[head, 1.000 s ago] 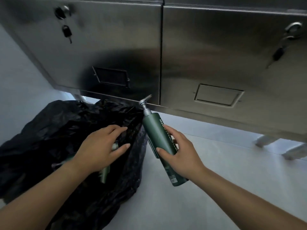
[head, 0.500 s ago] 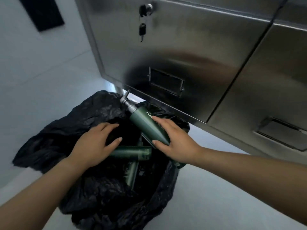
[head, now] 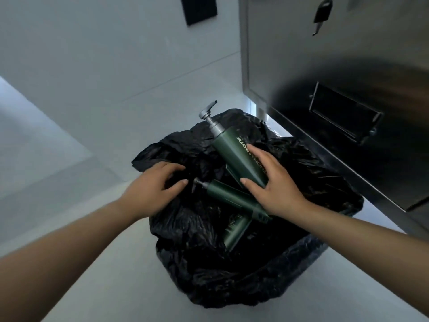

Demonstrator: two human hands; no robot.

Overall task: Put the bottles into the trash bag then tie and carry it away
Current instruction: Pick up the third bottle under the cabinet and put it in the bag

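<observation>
A black trash bag [head: 232, 275] lies open on the pale floor. My right hand [head: 274, 184] grips a dark green pump bottle [head: 234, 149] and holds it tilted over the bag's mouth, its grey pump pointing up and away. Two more green bottles lie inside the bag: one [head: 229, 198] across the middle with its pump to the left, another [head: 234, 231] below it, partly hidden. My left hand [head: 155, 189] pinches the bag's left rim, with its fingers curled into the plastic.
A stainless steel cabinet [head: 336, 66] with a recessed handle and a key in its lock stands close on the right, just behind the bag. A pale wall runs behind, with a dark panel [head: 198, 8] high up. Open floor lies to the left and front.
My right hand has carried the green bottle from beside the bag to over its open mouth. My view has swung left and down, so the bag's inside and the other bottles show.
</observation>
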